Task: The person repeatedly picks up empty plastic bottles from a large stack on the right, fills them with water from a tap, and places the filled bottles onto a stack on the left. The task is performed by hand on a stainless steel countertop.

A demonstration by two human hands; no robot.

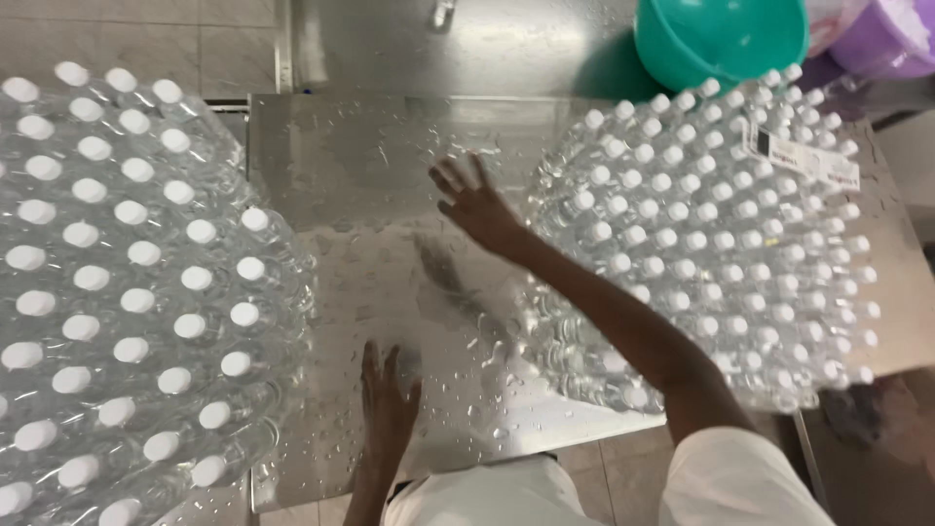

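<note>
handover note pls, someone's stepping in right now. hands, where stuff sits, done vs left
Left hand: flat, palm down on the wet steel table, holding nothing.
Right hand: open, fingers spread over the table's middle, beside the right block of bottles, holding nothing.
Left block of bottles: capped, upright, at the table's left edge.
Teal basin: behind the right block.
Done: both blocks stand apart, with a bare strip between them.
Left: water drops on the strip.

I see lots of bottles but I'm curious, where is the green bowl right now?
The green bowl sits at the top right of the head view, behind the right-hand bottle pack and beside a purple container.
</note>
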